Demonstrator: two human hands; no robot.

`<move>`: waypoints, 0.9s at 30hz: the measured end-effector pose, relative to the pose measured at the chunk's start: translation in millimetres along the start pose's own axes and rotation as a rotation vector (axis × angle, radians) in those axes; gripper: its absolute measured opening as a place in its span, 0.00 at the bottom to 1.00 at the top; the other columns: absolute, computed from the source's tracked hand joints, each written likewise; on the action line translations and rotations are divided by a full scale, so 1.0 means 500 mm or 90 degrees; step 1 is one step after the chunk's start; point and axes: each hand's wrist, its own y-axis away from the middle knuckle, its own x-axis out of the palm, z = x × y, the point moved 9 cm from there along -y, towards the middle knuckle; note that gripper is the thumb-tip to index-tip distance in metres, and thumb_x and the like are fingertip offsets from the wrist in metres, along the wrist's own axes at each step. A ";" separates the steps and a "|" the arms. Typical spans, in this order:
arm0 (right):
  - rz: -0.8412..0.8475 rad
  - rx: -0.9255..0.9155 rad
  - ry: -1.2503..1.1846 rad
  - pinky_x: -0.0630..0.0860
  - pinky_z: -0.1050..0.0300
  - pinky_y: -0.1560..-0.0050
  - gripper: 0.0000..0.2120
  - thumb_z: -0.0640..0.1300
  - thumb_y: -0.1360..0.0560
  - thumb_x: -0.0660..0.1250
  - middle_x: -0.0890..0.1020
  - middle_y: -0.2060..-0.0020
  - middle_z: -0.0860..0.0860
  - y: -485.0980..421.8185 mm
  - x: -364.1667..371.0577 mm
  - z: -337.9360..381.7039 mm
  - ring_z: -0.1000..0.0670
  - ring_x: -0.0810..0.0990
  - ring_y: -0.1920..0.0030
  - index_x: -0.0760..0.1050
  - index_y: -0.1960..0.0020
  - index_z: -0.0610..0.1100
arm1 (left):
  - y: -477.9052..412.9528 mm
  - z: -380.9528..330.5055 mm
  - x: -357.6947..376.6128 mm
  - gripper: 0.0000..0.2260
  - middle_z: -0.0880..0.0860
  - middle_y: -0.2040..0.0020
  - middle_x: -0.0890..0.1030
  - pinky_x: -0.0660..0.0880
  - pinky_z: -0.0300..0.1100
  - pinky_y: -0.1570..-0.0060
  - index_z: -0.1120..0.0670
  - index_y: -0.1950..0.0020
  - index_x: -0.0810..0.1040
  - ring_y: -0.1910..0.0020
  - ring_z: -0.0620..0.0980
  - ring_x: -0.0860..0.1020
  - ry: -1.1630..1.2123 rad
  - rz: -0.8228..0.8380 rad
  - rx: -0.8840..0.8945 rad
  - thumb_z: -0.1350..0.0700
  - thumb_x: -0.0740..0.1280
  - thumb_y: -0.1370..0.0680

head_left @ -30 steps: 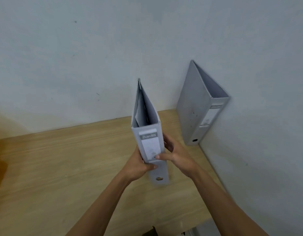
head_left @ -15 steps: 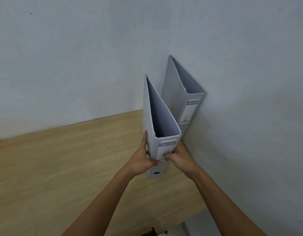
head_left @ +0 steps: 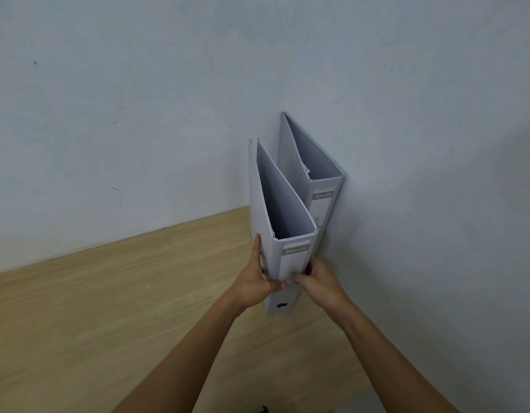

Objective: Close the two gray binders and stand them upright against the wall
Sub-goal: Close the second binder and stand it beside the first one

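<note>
Two gray binders stand upright on the wooden table [head_left: 108, 308], spines toward me. The far binder [head_left: 323, 201] leans against the right wall in the corner. The near binder [head_left: 290, 248] stands just left of it, closed, its base on the table. My left hand [head_left: 254, 281] grips its left cover and spine. My right hand [head_left: 317, 281] grips the spine's right side, squeezed between the two binders. Both thumbs meet on the spine label.
Pale walls [head_left: 436, 204] meet in a corner behind the binders; the right wall runs along the table's right edge. The table's front edge [head_left: 356, 391] shows at the bottom right.
The near binder moved right and back toward the far binder and the wall, both hands still gripping it. The camera view shifted with it.
</note>
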 end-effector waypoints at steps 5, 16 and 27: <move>-0.023 0.020 -0.055 0.81 0.62 0.50 0.20 0.45 0.32 0.74 0.86 0.45 0.56 -0.025 -0.027 -0.019 0.54 0.83 0.43 0.79 0.42 0.57 | -0.037 -0.008 -0.005 0.55 0.49 0.20 0.62 0.72 0.58 0.30 0.43 0.18 0.37 0.23 0.55 0.64 -0.012 -0.008 -0.013 0.64 0.76 0.27; -0.125 0.056 -0.053 0.82 0.45 0.45 0.14 0.46 0.30 0.77 0.83 0.51 0.54 -0.119 -0.073 -0.043 0.48 0.84 0.47 0.75 0.48 0.52 | -0.124 -0.029 -0.025 0.53 0.51 0.21 0.64 0.73 0.62 0.32 0.42 0.18 0.42 0.24 0.58 0.68 0.001 -0.055 -0.015 0.57 0.78 0.28; -0.202 0.040 -0.025 0.78 0.60 0.56 0.09 0.46 0.28 0.76 0.83 0.58 0.51 -0.172 -0.086 -0.028 0.52 0.82 0.54 0.78 0.55 0.44 | -0.197 -0.032 -0.052 0.52 0.51 0.22 0.66 0.73 0.62 0.32 0.41 0.18 0.42 0.24 0.57 0.67 -0.003 -0.053 -0.026 0.57 0.78 0.27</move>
